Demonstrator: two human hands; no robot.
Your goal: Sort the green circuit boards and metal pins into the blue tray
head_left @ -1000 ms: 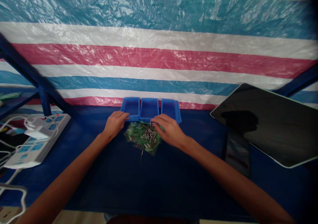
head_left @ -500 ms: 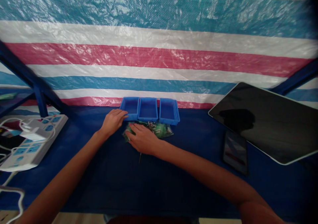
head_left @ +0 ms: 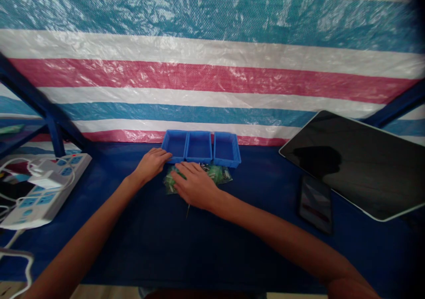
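Three blue trays stand in a row at the back of the blue table: the left tray point(head_left: 175, 145), the middle tray point(head_left: 198, 147) and the right tray point(head_left: 226, 149). My left hand point(head_left: 154, 163) is at the left tray's near left corner, its fingers together and bent at the rim; their grip is on the tray edge. In front of the trays lies a clear bag point(head_left: 216, 173) with green and small metallic pieces. My right hand point(head_left: 194, 182) rests over the bag with fingers spread, hiding its middle. A thin object point(head_left: 187, 211) sticks out below my right hand.
A white power strip point(head_left: 55, 201) with plugs and cables lies at the left. At the right are a large dark-screened panel point(head_left: 361, 166) and a dark phone point(head_left: 315, 205). Striped sheeting hangs behind, with blue frame bars at both sides.
My right hand has shifted slightly right over the bag, showing more of the bag's left end. The left and middle trays have moved a little to the right, with my left hand still at the corner.
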